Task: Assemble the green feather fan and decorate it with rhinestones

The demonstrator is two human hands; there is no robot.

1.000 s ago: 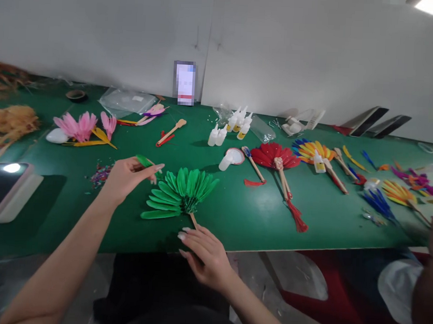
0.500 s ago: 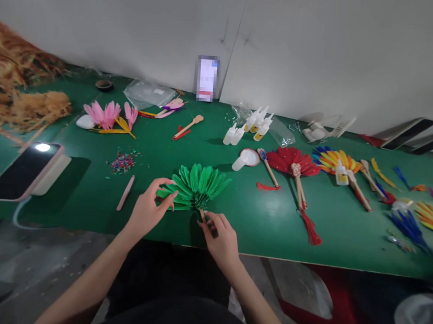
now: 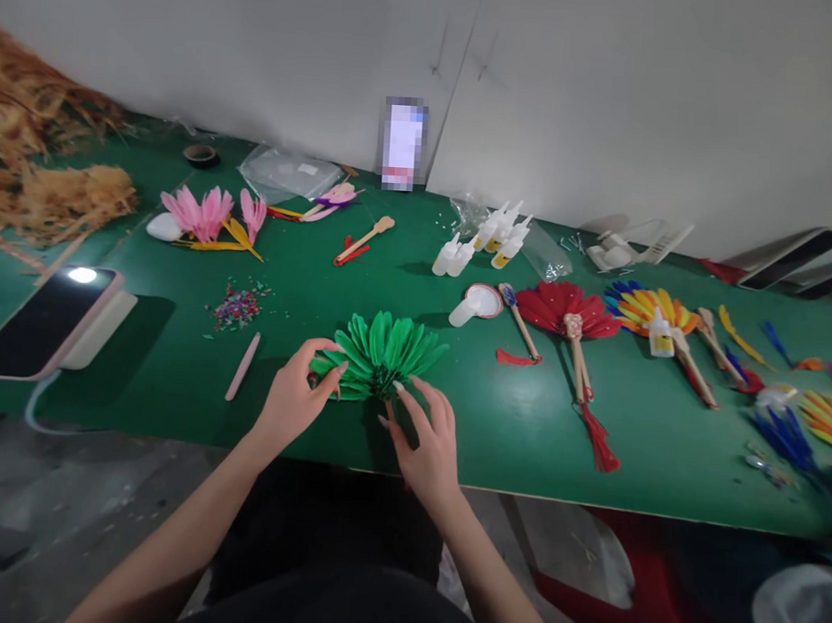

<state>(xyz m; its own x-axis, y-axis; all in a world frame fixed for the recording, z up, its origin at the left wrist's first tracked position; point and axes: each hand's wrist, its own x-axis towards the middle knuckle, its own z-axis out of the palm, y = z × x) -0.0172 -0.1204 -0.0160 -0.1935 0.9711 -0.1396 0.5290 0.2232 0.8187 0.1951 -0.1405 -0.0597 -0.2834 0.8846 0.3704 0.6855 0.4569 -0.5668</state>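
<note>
A green feather fan [image 3: 390, 347] with a short wooden handle is spread above the table in front of me. My left hand [image 3: 297, 387] pinches its leftmost feathers between thumb and fingers. At the base of the feathers, the fingers of my right hand [image 3: 427, 433] are apart, one fingertip at the dark binding and the thumb beside the handle. To the left lies a pink pen-like tool [image 3: 244, 366], with a pile of colourful sequins [image 3: 235, 308] behind it. Beyond the fan, a small white container rests against a round dish of white material [image 3: 483, 301].
Several glue bottles [image 3: 498, 234] stand at the back. Finished-looking red [image 3: 570, 310] and yellow-blue fans lie rightward. A phone [image 3: 45, 325] on a stand is at left, below tan fibre [image 3: 66, 196]. Pink feathers [image 3: 196, 212] lie near a plastic bag [image 3: 287, 173]. Another phone [image 3: 402, 143] leans on the wall.
My right hand has loosened from the handle and its fingers have moved up to the feather base. My left hand stays on the left feathers. The view has shifted slightly.
</note>
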